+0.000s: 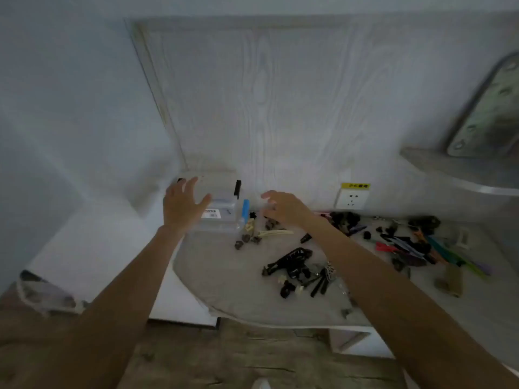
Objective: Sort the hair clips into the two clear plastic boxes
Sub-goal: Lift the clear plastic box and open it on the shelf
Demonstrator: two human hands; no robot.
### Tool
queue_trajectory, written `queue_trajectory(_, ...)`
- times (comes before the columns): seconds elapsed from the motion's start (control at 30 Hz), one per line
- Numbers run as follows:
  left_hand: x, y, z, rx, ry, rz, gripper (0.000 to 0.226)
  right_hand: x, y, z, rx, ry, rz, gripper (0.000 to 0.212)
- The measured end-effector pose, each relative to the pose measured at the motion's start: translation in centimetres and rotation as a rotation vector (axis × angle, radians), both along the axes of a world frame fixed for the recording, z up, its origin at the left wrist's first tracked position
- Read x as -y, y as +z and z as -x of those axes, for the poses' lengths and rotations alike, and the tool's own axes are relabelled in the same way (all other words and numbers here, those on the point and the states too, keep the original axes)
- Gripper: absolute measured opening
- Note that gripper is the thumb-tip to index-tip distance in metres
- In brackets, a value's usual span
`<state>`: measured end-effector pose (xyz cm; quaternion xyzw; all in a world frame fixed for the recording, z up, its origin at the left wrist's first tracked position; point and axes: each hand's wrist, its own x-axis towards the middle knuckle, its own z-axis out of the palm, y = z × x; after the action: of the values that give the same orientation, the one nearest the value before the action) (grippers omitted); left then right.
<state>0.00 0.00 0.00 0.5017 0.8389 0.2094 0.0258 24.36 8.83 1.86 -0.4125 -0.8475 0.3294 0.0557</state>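
A stack of clear plastic boxes (222,211) with black and blue latches stands at the table's back left corner against the wall. My left hand (182,203) is spread open in front of its left side, holding nothing. My right hand (283,207) hovers just right of the boxes, fingers curled loosely, with nothing visible in it. Hair clips lie scattered over the table: small brown ones (247,237) near the boxes, a large black claw clip (289,259) in the middle, and coloured clips (407,248) to the right. The picture is blurred.
The table (224,276) has a rounded front-left edge and a grey cover. A wall socket (351,196) sits on the back wall. A shelf with a mirror (491,113) juts out at upper right. A brown comb-like clip (452,279) lies at the right.
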Motion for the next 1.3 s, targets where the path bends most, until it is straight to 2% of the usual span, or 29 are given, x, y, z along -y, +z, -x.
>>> queue_trajectory(0.1,-1.0,-1.0,1.8,-0.083,-0.022,0.122,0.073,-0.4,-0.8,4.1,-0.088,-0.044,0.101,0.052)
queue_trajectory(0.2,-1.2,-2.5,2.2,-0.089,-0.037,0.089,0.083,-1.2,-1.4,7.8,-0.218,-0.197,0.227,0.057)
queue_trajectory(0.3,-1.0,-2.5,1.7,0.036,-0.004,0.0,0.072,-2.0,-1.9,9.6,-0.309,-0.328,0.337,0.064)
queue_trajectory(0.4,-0.8,-1.6,0.5,0.183,0.005,-0.159,0.056,-1.6,-2.5,9.8,-0.314,-0.339,0.202,0.06)
queue_trajectory(0.47,-0.1,-0.7,-0.5,0.213,0.047,-0.315,0.042,-1.1,-2.3,8.5,-0.363,-0.38,0.132,0.057)
queue_trajectory(0.57,1.7,0.8,-1.8,0.412,0.153,-0.474,0.043,0.7,-1.5,5.0,-0.452,-0.415,0.126,0.056)
queue_trajectory(0.63,3.3,1.2,-2.6,0.486,0.161,-0.44,0.041,2.7,-1.3,2.4,-0.491,-0.38,0.129,0.055)
queue_trajectory(0.73,6.1,-0.1,-4.4,0.446,0.15,-0.368,0.03,5.9,-2.0,-0.2,-0.495,-0.366,0.213,0.053)
queue_trajectory(0.9,11.7,-3.3,-6.7,0.456,0.224,-0.247,0.029,10.7,-5.0,-2.4,-0.428,-0.369,0.363,0.051)
queue_trajectory(1.0,14.1,-4.7,-6.6,0.646,0.308,-0.148,0.029,12.5,-6.5,-2.6,-0.394,-0.304,0.48,0.059)
queue_trajectory(1.07,15.3,-5.5,-6.2,0.836,0.381,-0.164,0.034,13.1,-7.5,-2.2,-0.343,-0.272,0.545,0.056)
queue_trajectory(1.13,16.1,-6.1,-5.9,0.93,0.422,-0.191,0.031,13.4,-8.4,-1.6,-0.29,-0.296,0.61,0.056)
queue_trajectory(1.23,16.9,-6.1,-5.9,0.887,0.398,-0.21,0.031,13.8,-9.6,-0.9,-0.321,-0.418,0.734,0.05)
queue_trajectory(1.3,17.1,-5.6,-6.1,0.803,0.373,-0.229,0.03,13.8,-9.8,-0.5,-0.316,-0.402,0.649,0.044)
